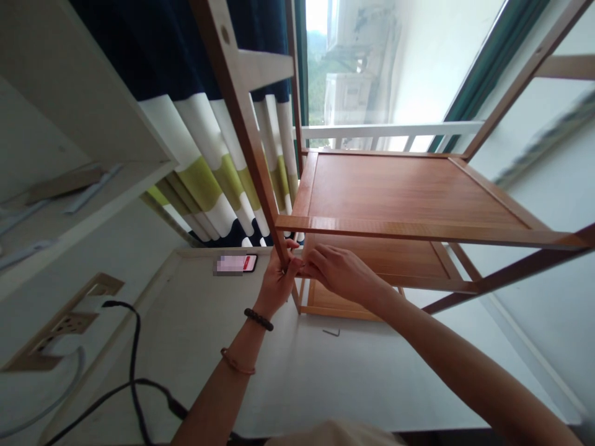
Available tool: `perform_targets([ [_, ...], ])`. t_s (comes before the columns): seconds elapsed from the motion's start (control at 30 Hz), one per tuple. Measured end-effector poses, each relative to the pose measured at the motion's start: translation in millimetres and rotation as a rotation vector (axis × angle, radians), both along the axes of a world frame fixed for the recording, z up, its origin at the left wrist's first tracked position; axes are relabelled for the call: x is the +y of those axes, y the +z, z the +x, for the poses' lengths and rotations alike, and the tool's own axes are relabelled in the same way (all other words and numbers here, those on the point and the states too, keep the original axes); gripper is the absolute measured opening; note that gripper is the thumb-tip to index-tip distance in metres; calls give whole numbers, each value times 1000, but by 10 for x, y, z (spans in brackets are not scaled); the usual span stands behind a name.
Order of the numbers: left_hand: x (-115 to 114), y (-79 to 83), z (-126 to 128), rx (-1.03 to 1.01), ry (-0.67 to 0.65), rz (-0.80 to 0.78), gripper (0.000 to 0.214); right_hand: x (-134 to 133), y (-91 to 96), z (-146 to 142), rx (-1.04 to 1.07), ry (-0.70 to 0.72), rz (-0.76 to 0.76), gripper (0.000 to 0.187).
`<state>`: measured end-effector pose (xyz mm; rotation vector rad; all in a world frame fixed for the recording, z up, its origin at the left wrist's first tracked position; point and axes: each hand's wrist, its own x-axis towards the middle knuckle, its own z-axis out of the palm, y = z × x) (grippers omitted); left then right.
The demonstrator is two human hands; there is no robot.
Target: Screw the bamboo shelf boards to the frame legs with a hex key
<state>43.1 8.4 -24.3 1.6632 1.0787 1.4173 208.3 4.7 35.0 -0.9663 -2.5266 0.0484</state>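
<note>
A brown wooden shelf rack (409,192) with several tiers stands on the white surface. My left hand (277,282) is wrapped round its near left post (255,145), just under the top board's front rail. Close beside it, my right hand (335,269) is closed in a pinch at the end of the middle tier, its fingertips touching the post area. What the right fingers hold is too small and hidden to make out. A small L-shaped hex key (331,332) lies on the white surface below the rack.
A phone (235,264) with a lit screen lies by the back edge, left of my hands. Black cables (134,359) run from a wall socket strip (69,325) at left. A white shelf (88,192) juts out at upper left. Curtains (209,155) and a window (362,68) are behind.
</note>
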Motion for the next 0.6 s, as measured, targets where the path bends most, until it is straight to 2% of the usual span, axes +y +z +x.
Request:
perform_targets([
  [0.1,-28,5,16,-39,-51,-37,20,76,-24,-31,-114,81,66,25],
  [0.23,-51,9,31,-99,-91,-79,20,121,-62,-35,-151,137,62,27],
  [0.43,-78,64,-40,-8,-106,-22,24,163,-50,-3,-47,211,-38,27],
  [0.6,-107,3,-64,-18,-144,5,24,169,-33,-8,17,192,-104,30],
])
